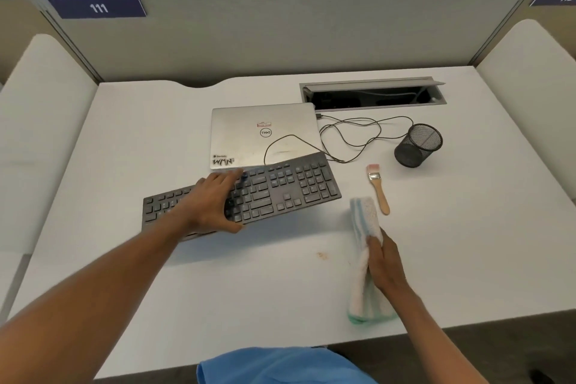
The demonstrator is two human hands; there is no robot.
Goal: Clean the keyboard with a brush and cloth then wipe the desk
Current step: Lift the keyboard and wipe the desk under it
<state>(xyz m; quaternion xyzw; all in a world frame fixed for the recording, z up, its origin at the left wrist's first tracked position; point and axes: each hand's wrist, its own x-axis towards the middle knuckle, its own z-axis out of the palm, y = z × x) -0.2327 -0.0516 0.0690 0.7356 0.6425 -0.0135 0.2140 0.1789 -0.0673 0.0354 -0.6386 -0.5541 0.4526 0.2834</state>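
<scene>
Left hand [215, 204] fingers curled around dark grey flat keyboard [280, 190] on white table [249, 290], right hand [385, 260] fingers holding white blue-striped folded cloth [363, 218], small wooden-handled brush [378, 187] just beyond cloth's far end

Blue garment [280, 366], perhaps a shirt

Office: numbered cubicle partition [280, 37], desk [140, 121], laptop [265, 134].

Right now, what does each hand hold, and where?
Left hand grips the keyboard left of centre; right hand holds the striped cloth at its middle.
</scene>
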